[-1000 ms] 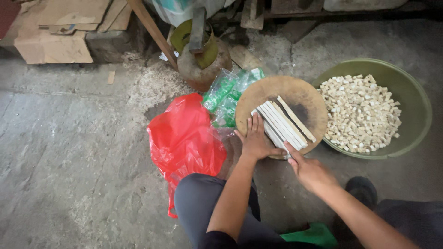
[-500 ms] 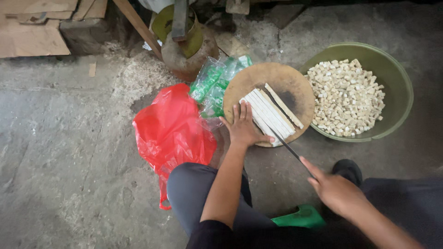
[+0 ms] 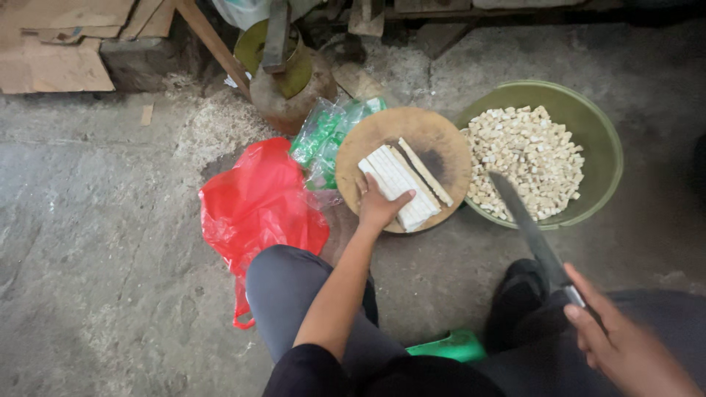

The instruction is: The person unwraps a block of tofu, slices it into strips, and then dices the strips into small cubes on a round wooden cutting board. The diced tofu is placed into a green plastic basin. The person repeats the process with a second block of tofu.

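A person sits low over a rough concrete floor [image 3: 95, 242], seen from above. The landmark is a round wooden cutting board [image 3: 434, 140] lying on that floor.

Just right of the board sits a wide green basin [image 3: 607, 147], filled with small pale cubes [image 3: 526, 158]. Left of the board lies a crumpled red plastic bag [image 3: 257, 202], and between bag and board is a clear bag with green print [image 3: 320, 140]. Beyond the board stands a rusty metal pot [image 3: 287, 88].

On the board's near half lies a bundle of long white strips [image 3: 401, 184], packed side by side, with one strip a little apart. The left hand [image 3: 381, 204] rests on the bundle's near end, fingers spread flat, pressing rather than gripping.

The right hand [image 3: 625, 345] is well off the board, near the bottom right corner, closed around the handle of a long dark knife [image 3: 533, 235]. Its blade points up towards the basin.

Half a second earlier the knife tip still lay by the board's edge; now hand and knife have pulled back and lifted. The left hand has kept its place.

The right hand is cut off by the frame edge, and the knife handle is hidden inside it. The green object [image 3: 448, 345] by the knees is too covered to identify.
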